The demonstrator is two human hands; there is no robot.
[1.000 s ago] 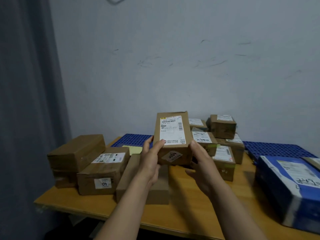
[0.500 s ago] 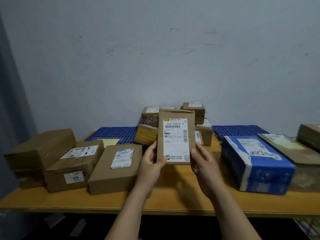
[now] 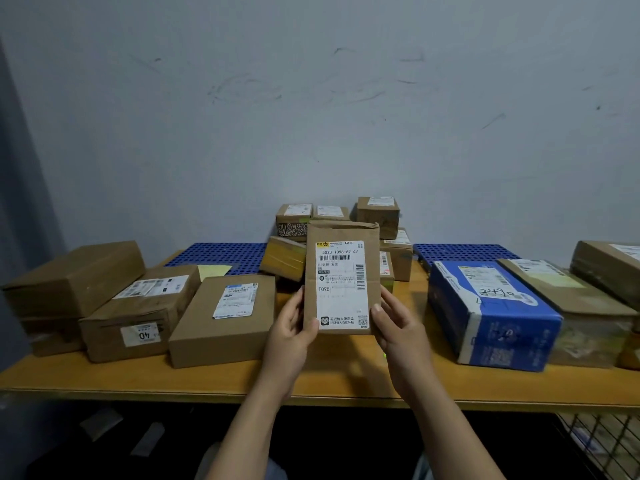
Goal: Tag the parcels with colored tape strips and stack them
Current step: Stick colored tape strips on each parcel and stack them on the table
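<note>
I hold a flat brown parcel (image 3: 341, 233) upright above the middle of the wooden table (image 3: 207, 379), its white shipping label facing me. My left hand (image 3: 292, 329) grips its lower left edge, thumb on the label. My right hand (image 3: 394, 323) grips the lower right edge the same way. Behind it stands a pile of several small cardboard boxes (image 3: 377, 213). No tape roll or tape strip can be made out.
Left of my hands lie a flat labelled box (image 3: 221, 320), a box marked 40 (image 3: 138, 317) and stacked brown boxes (image 3: 72, 278). A blue box (image 3: 491, 313) and brown parcels (image 3: 561, 289) lie to the right. Blue plastic grids (image 3: 218, 254) line the wall. A wire rack (image 3: 602, 445) stands lower right.
My view has swung right and settled, bringing the blue box and right-hand parcels into sight. The parcel has tipped up from tilted to upright, label facing me. Both hands keep their hold.
</note>
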